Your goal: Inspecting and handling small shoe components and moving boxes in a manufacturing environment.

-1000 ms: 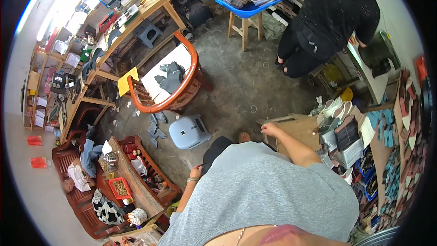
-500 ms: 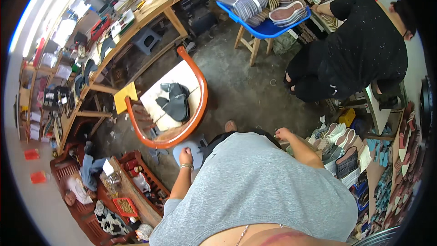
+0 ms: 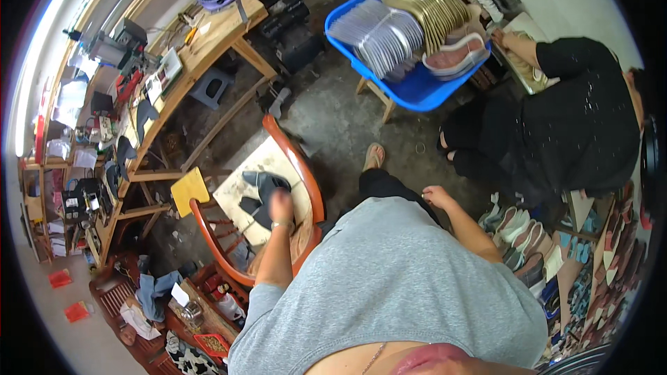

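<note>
Over the seat of a chair with a curved orange-brown wooden rim (image 3: 303,160), my left hand (image 3: 281,205) is at a stack of dark shoe soles (image 3: 258,212). The hand is smeared by motion and covers part of the stack, so its grip cannot be made out. Under the soles lies a pale board (image 3: 240,163). Out to the right of my body hangs my right hand (image 3: 436,196), its fingers loosely curled in, with nothing visible in them. My sandalled foot (image 3: 374,155) is on the floor between the chair and the blue tub.
A blue tub (image 3: 417,101) of bundled silver and gold soles stands on a wooden stool. A person in black (image 3: 556,118) bends at the right. Stacked shoe parts (image 3: 521,232) line the lower right. A workbench (image 3: 208,45) runs along the left.
My left hand has moved forward to the dark soles on the chair. My body has come closer to the chair and the tub, and a foot has stepped forward. My right hand stays beside me.
</note>
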A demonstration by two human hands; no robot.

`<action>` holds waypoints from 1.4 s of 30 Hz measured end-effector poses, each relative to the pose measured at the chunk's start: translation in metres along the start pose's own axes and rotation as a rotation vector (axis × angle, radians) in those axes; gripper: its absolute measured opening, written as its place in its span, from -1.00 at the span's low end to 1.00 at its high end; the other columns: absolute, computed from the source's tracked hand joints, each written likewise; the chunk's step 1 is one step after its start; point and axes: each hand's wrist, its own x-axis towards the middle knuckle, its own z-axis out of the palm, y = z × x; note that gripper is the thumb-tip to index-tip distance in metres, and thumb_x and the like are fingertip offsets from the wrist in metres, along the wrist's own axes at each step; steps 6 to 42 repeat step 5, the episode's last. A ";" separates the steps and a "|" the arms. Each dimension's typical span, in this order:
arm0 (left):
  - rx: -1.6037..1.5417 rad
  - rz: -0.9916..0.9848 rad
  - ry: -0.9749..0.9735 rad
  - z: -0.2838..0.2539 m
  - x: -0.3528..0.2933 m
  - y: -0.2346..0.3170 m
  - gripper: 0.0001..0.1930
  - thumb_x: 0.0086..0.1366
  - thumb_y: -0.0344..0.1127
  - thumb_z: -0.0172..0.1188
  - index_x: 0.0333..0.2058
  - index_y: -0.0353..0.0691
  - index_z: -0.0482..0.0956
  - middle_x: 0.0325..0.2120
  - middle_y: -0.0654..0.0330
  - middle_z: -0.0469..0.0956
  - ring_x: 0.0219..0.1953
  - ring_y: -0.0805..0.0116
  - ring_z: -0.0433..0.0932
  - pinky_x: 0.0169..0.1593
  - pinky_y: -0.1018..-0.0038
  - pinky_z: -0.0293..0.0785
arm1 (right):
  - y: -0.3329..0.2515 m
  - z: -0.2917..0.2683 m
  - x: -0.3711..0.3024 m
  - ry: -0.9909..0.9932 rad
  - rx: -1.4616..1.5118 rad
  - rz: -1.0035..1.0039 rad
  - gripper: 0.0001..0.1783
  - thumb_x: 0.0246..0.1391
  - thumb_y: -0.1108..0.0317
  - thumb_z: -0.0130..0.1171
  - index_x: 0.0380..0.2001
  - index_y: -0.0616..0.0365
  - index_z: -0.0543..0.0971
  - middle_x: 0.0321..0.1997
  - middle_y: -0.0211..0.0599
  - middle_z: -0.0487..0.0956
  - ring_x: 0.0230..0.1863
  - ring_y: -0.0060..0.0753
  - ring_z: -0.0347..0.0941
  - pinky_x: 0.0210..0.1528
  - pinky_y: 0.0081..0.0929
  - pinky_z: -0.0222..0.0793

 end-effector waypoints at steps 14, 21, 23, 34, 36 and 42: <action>0.206 -0.368 -0.284 0.016 0.048 0.023 -0.61 0.11 -0.17 0.19 -0.12 -0.24 0.47 -0.24 -0.07 0.55 -0.15 0.09 0.53 0.00 0.31 0.39 | -0.033 -0.075 0.055 0.075 0.173 0.184 -0.60 0.01 0.39 0.14 -0.04 0.21 0.48 -0.38 -0.28 0.57 -0.48 -0.47 0.48 -0.44 -0.54 0.42; 0.206 -0.368 -0.284 0.016 0.048 0.023 -0.61 0.11 -0.17 0.19 -0.12 -0.24 0.47 -0.24 -0.07 0.55 -0.15 0.09 0.53 0.00 0.31 0.39 | -0.033 -0.075 0.055 0.075 0.173 0.184 -0.60 0.01 0.39 0.14 -0.04 0.21 0.48 -0.38 -0.28 0.57 -0.48 -0.47 0.48 -0.44 -0.54 0.42; 0.206 -0.368 -0.284 0.016 0.048 0.023 -0.61 0.11 -0.17 0.19 -0.12 -0.24 0.47 -0.24 -0.07 0.55 -0.15 0.09 0.53 0.00 0.31 0.39 | -0.033 -0.075 0.055 0.075 0.173 0.184 -0.60 0.01 0.39 0.14 -0.04 0.21 0.48 -0.38 -0.28 0.57 -0.48 -0.47 0.48 -0.44 -0.54 0.42; 0.206 -0.368 -0.284 0.016 0.048 0.023 -0.61 0.11 -0.17 0.19 -0.12 -0.24 0.47 -0.24 -0.07 0.55 -0.15 0.09 0.53 0.00 0.31 0.39 | -0.033 -0.075 0.055 0.075 0.173 0.184 -0.60 0.01 0.39 0.14 -0.04 0.21 0.48 -0.38 -0.28 0.57 -0.48 -0.47 0.48 -0.44 -0.54 0.42; 0.206 -0.368 -0.284 0.016 0.048 0.023 -0.61 0.11 -0.17 0.19 -0.12 -0.24 0.47 -0.24 -0.07 0.55 -0.15 0.09 0.53 0.00 0.31 0.39 | -0.033 -0.075 0.055 0.075 0.173 0.184 -0.60 0.01 0.39 0.14 -0.04 0.21 0.48 -0.38 -0.28 0.57 -0.48 -0.47 0.48 -0.44 -0.54 0.42; 0.206 -0.368 -0.284 0.016 0.048 0.023 -0.61 0.11 -0.17 0.19 -0.12 -0.24 0.47 -0.24 -0.07 0.55 -0.15 0.09 0.53 0.00 0.31 0.39 | -0.033 -0.075 0.055 0.075 0.173 0.184 -0.60 0.01 0.39 0.14 -0.04 0.21 0.48 -0.38 -0.28 0.57 -0.48 -0.47 0.48 -0.44 -0.54 0.42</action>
